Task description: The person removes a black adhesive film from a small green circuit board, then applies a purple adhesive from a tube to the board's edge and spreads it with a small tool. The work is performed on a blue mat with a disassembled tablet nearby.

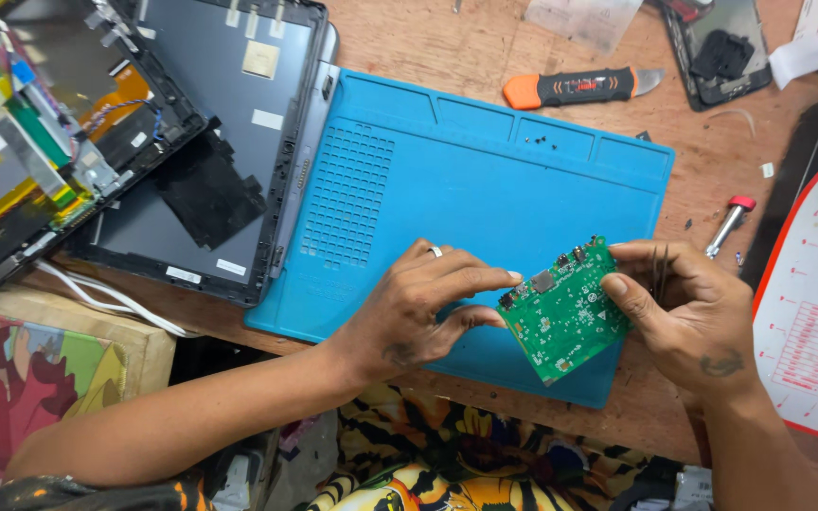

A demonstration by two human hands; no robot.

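With my left hand (428, 308) pinching one edge of the green circuit board (565, 310) and my right hand (688, 317) gripping the opposite edge, I should hold it by the rims, tilted just above the blue mat (447, 189).

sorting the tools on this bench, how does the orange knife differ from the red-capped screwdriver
The knife is broad and flat, orange and black, lying level above the blue mat. The screwdriver is slim and round, a silvery shaft with a red cap, lying slanted right of the mat, close to the right hand. Both lie untouched on the wooden bench.
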